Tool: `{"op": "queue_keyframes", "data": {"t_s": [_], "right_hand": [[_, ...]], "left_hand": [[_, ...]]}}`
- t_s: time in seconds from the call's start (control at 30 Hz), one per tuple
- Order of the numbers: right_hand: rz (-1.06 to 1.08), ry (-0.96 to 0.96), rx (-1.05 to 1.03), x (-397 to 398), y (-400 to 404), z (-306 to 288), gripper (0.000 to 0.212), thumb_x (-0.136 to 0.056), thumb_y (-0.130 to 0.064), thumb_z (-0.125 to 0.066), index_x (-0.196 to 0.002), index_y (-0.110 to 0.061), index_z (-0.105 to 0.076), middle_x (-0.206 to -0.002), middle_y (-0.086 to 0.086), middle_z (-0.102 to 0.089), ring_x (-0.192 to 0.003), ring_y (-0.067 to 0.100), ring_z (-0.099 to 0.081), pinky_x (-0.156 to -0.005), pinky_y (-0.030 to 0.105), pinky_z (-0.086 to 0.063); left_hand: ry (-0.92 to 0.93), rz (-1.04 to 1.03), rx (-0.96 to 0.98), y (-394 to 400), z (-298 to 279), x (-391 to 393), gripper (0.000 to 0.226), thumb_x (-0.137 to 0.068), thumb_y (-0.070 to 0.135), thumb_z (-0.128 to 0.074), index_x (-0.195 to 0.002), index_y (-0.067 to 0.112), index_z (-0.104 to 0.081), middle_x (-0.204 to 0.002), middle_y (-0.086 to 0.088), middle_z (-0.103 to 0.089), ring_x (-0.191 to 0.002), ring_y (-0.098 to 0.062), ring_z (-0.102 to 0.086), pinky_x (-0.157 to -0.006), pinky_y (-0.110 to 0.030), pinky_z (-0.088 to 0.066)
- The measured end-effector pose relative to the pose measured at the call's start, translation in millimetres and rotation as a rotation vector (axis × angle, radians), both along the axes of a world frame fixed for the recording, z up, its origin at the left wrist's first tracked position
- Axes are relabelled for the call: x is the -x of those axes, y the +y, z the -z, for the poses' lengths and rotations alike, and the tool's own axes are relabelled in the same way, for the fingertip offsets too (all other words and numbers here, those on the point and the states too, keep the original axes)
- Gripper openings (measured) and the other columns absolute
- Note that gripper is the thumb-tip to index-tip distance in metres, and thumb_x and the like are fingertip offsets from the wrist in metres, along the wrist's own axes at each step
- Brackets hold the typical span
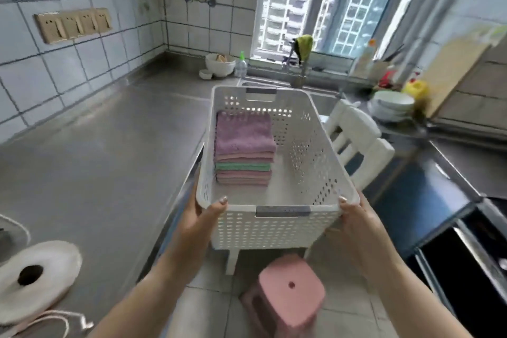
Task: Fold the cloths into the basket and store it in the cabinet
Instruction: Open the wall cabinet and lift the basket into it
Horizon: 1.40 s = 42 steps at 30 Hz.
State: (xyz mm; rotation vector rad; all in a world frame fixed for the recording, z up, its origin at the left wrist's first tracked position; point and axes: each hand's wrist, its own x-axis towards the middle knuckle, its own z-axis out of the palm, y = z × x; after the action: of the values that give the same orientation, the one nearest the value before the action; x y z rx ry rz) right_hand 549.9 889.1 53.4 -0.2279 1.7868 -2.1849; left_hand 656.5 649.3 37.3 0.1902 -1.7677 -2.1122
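Both hands, left hand (204,212) and right hand (356,214), grip the near corners of the white basket (315,151), carried beside the worktop (96,145). Folded cloths (244,153) sit stacked far-left inside, so keep it level heading cabinetward.

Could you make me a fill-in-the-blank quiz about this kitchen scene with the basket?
1. The white perforated plastic basket is held by ____ hands, the left hand and the right hand.
2. The top cloth of the folded stack of cloths is ____ in colour.
3. On the floor below the basket stands a ____ plastic stool.

Missing words: two; purple; pink
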Motion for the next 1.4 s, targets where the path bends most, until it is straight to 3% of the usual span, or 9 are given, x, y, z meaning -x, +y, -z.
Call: {"op": "queue_keyframes", "data": {"t_s": [0.3,0.5,0.57,0.67,0.83,0.97,1.1,1.3,1.4], "right_hand": [[0.402,0.012,0.005,-97,175,0,0.035,-0.094,-0.012,-0.041,-0.123,-0.026,-0.054,-0.112,0.007,-0.064,-0.101,0.02,-0.065,-0.079,0.043,-0.052],[0.665,-0.024,0.017,-174,290,-17,0.035,-0.094,-0.015,-0.043,-0.127,-0.025,-0.051,-0.111,0.004,-0.068,-0.098,0.017,-0.066,-0.083,0.042,-0.052],[0.711,-0.012,0.007,-192,323,-27,0.034,-0.095,-0.019,-0.043,-0.128,-0.023,-0.05,-0.115,0.005,-0.066,-0.101,0.017,-0.066,-0.081,0.036,-0.05],[0.775,0.023,-0.033,-215,373,-44,0.032,-0.095,-0.025,-0.043,-0.124,-0.021,-0.054,-0.118,0.011,-0.065,-0.104,0.021,-0.065,-0.082,0.037,-0.048],[0.836,0.111,-0.098,-245,443,-83,0.034,-0.096,-0.034,-0.041,-0.127,-0.022,-0.051,-0.116,0.008,-0.067,-0.102,0.02,-0.067,-0.075,0.033,-0.053],[0.891,0.211,-0.199,-252,483,-120,0.05,-0.083,-0.054,-0.046,-0.115,-0.017,-0.055,-0.102,0.006,-0.069,-0.09,0.014,-0.069,-0.073,0.031,-0.051],[0.929,0.345,-0.268,-247,513,-157,0.095,-0.052,-0.08,-0.066,-0.129,-0.026,-0.048,-0.114,0.004,-0.068,-0.103,0.021,-0.067,-0.084,0.04,-0.052],[1.042,0.52,-0.369,-219,556,-205,0.096,-0.032,-0.064,-0.085,-0.118,-0.038,-0.052,-0.108,-0.002,-0.07,-0.101,0.021,-0.067,-0.089,0.047,-0.052],[1.087,0.57,-0.403,-200,574,-230,0.097,-0.031,-0.06,-0.088,-0.118,-0.032,-0.052,-0.104,-0.001,-0.071,-0.095,0.021,-0.069,-0.081,0.045,-0.056]], "left_hand": [[0.003,0.435,-0.093,159,-9,18,0.053,-0.075,0.016,-0.065,-0.116,0.041,-0.045,-0.091,0.019,-0.07,-0.089,-0.005,-0.068,-0.065,-0.018,-0.054],[-0.043,0.696,-0.166,282,-17,-2,0.055,-0.069,0.032,-0.068,-0.116,0.051,-0.046,-0.099,0.014,-0.069,-0.096,-0.013,-0.066,-0.075,-0.031,-0.054],[-0.029,0.742,-0.172,320,-25,-9,0.053,-0.073,0.028,-0.073,-0.117,0.044,-0.048,-0.097,0.011,-0.071,-0.091,-0.011,-0.068,-0.068,-0.026,-0.056],[-0.035,0.796,-0.233,377,-40,-16,0.038,-0.08,0.017,-0.054,-0.116,0.027,-0.052,-0.087,0.004,-0.074,-0.077,-0.011,-0.071,-0.057,-0.021,-0.054],[0.051,0.872,-0.256,461,-74,-22,0.035,-0.082,0.019,-0.052,-0.117,0.023,-0.056,-0.088,0.005,-0.074,-0.075,-0.007,-0.07,-0.059,-0.022,-0.054],[0.149,0.917,-0.219,511,-112,-8,0.028,-0.087,0.024,-0.051,-0.114,0.026,-0.059,-0.089,0.004,-0.073,-0.077,-0.009,-0.069,-0.065,-0.026,-0.052],[0.229,0.968,-0.228,555,-151,13,0.038,-0.083,0.041,-0.058,-0.116,0.023,-0.06,-0.094,-0.006,-0.073,-0.085,-0.02,-0.07,-0.075,-0.037,-0.055],[0.336,1.063,-0.24,613,-203,56,0.046,-0.081,0.056,-0.055,-0.115,0.026,-0.062,-0.101,-0.009,-0.072,-0.091,-0.025,-0.069,-0.073,-0.039,-0.054],[0.401,1.092,-0.218,636,-229,82,0.045,-0.073,0.047,-0.073,-0.111,0.027,-0.059,-0.099,-0.008,-0.071,-0.087,-0.027,-0.071,-0.069,-0.044,-0.056]]}}
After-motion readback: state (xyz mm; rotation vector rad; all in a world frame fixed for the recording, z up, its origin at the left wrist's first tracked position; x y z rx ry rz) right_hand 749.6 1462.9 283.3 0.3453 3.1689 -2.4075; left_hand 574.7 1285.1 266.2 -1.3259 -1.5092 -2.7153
